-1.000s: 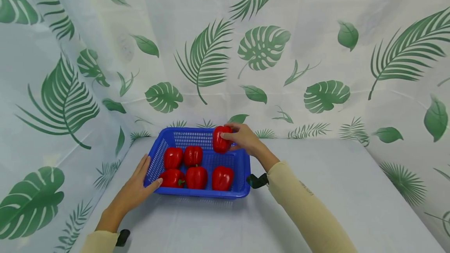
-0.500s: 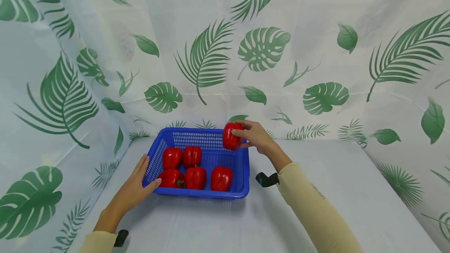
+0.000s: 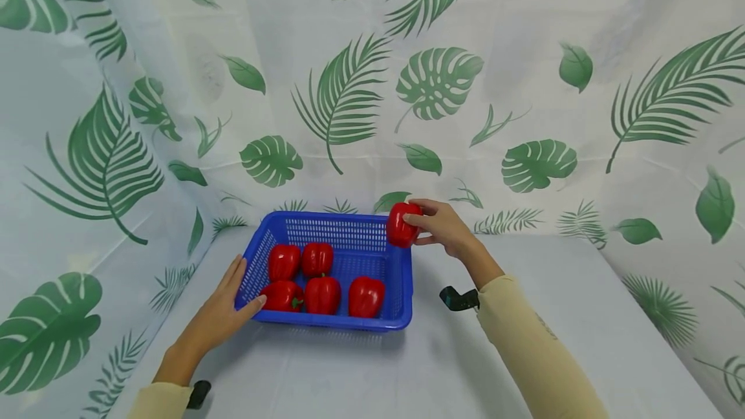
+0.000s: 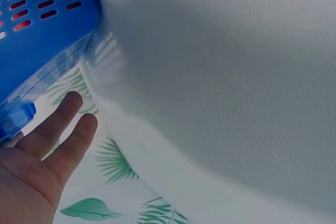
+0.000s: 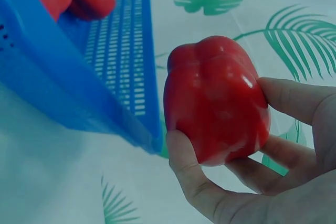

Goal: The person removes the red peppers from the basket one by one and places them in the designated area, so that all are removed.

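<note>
My right hand (image 3: 445, 228) holds a red bell pepper (image 3: 403, 225) between thumb and fingers, above the right back corner of the blue basket (image 3: 337, 322) in the head view. The right wrist view shows this pepper (image 5: 215, 100) gripped around its sides, with the basket wall beside it. Several more red bell peppers (image 3: 323, 295) sit in the basket, mostly towards its left and front. At the basket's left front corner is my left hand (image 3: 218, 312), its fingers straight along the outer side and its thumb over the rim. Two extended fingers (image 4: 65, 145) show in the left wrist view.
The basket stands on a white-covered table (image 3: 524, 315). Behind and at the left hangs a white curtain (image 3: 442, 167) printed with green leaves. A small black device (image 3: 458, 299) is strapped at the right wrist.
My right hand has carried the red bell pepper rightwards and slightly up, from over the inside of the basket to its right rim. The left hand stays at the corner.
</note>
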Demonstrator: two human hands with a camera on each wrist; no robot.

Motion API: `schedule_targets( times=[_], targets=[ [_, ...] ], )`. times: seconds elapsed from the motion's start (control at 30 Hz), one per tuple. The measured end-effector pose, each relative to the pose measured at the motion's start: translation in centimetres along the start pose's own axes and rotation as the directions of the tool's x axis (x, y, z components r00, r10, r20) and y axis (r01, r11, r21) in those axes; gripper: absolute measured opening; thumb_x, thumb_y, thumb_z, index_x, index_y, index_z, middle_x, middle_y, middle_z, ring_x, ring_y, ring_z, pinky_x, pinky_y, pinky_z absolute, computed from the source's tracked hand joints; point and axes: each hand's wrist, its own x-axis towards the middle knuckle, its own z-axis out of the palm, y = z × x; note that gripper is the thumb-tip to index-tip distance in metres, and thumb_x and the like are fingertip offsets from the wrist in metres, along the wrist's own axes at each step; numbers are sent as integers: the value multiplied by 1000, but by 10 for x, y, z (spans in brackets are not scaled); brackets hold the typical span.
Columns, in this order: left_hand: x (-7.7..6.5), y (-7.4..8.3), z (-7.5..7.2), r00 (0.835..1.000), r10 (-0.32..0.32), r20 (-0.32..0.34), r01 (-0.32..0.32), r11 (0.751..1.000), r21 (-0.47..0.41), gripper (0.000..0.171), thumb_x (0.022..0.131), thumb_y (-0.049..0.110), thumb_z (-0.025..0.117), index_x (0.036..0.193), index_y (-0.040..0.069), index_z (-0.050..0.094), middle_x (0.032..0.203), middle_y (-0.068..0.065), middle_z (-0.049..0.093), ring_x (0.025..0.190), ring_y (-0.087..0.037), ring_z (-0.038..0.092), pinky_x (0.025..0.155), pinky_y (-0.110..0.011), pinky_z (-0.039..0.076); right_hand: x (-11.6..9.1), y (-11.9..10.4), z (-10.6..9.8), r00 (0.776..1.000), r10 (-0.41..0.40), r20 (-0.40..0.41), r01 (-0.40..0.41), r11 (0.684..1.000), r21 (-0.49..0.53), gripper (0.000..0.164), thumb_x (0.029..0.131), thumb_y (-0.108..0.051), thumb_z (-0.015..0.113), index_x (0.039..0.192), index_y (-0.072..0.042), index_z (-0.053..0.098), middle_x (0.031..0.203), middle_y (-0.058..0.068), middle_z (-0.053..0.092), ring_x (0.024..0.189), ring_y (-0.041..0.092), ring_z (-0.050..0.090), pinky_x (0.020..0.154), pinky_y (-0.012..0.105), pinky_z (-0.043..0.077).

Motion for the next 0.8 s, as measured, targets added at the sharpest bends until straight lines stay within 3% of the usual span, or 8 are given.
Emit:
schedule_targets(
  times=[0.53, 0.8],
  targets=[
    [1, -1, 4, 1000, 14, -4, -14, 1000, -6, 109, 99, 61, 64, 171, 3, 6, 177, -23, 2, 157, -57, 15, 107, -74, 38, -13, 15, -27, 1000, 26, -17, -26, 1000, -2, 69, 104, -19, 70, 163, 1, 40, 154, 30, 50, 127, 49, 60, 94, 53, 61],
    [0, 0, 0, 1000, 12, -7, -13, 1000, -10, 107, 100, 58, 64, 171, 3, 6, 177, -24, 3, 156, -57, 15, 109, -74, 36, -15, 22, -30, 999, 47, -15, -47, 999, -3, 69, 105, -20, 69, 163, 2, 39, 154, 31, 49, 128, 49, 60, 94, 52, 61]
  ],
)
